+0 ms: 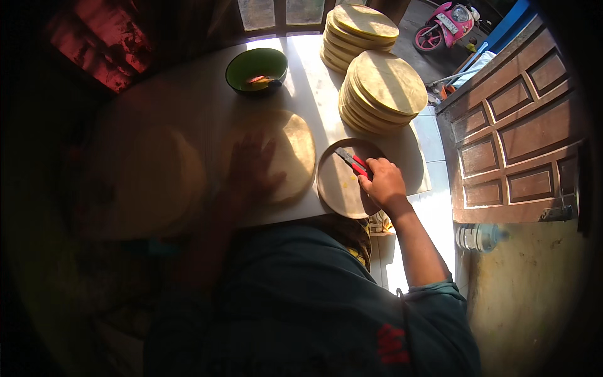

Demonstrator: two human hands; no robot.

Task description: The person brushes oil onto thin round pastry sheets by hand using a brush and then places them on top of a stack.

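My right hand is closed around a red and black utility knife, its tip pointing up and left over a round, shallow, rimmed tray. Small yellow bits lie on the tray. In shadow, my left hand rests flat with fingers spread on a pale round disc, whose material I cannot tell. Further left, another round pale thing lies in deep shade. A green bowl beyond the disc holds a few small items, unclear in kind.
Two stacks of pale round discs, the nearer stack and the farther stack, stand at the white table's back right. To the right are a brown panelled door and a water bottle. A pink scooter stands beyond.
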